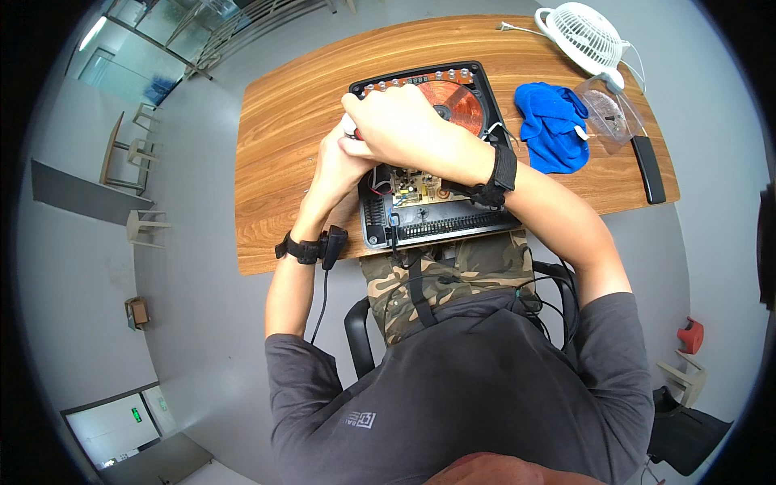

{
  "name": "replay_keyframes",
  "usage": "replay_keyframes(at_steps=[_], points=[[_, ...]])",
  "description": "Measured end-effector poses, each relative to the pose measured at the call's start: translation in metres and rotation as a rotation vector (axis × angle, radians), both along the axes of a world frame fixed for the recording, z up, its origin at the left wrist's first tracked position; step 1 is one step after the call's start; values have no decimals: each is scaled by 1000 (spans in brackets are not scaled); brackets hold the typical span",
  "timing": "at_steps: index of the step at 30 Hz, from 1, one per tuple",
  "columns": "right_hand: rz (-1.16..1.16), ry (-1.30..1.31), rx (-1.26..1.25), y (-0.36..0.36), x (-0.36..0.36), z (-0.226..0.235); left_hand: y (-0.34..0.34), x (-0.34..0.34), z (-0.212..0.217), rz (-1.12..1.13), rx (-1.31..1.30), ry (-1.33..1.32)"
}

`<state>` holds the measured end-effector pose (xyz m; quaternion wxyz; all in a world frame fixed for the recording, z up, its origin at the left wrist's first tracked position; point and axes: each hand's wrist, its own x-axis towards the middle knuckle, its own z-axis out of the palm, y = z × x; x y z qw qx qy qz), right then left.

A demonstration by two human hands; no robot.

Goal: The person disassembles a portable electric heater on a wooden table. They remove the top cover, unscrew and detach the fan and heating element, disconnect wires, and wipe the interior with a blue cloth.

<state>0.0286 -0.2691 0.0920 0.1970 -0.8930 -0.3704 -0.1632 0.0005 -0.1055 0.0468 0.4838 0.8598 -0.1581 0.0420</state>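
Note:
An opened induction cooker point(485, 89) lies on the table in front of me, its black casing showing a round copper coil point(461, 103), a row of parts along the far edge and a circuit board point(414, 191) at the near side. My right hand point(396, 117) is closed above the cooker's left part, covering some of the coil. Just left of it and lower, my left hand point(339, 158) is closed too, with its fingers meeting the right hand's. A small white and red piece point(349, 126) peeks out between them; its kind is hidden by the fingers.
To the right on the wooden table point(291, 105) lie a crumpled blue cloth point(554, 129), a clear plastic case point(606, 113), a black bar-shaped object point(648, 170) and a white fan point(584, 36) with its cord. Straps with a cable sit on my wrists. The table's near edge borders my lap.

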Motion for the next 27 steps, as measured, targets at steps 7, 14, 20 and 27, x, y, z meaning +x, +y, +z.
replay_keyframes(at_steps=[7, 14, 20, 27], points=[[30, 108, 90, -12, 0, 1, 20, 3, -12, -108, 5, 127], [19, 16, 111, -10, -5, -5, -8, -6, 6, 2, 129, -49], [81, 91, 191, -14, 0, -12, 4, 3, -11, -164, -140, 25], [69, 4, 266, -14, -4, -6, 5, 3, -9, -58, -3, -4]])
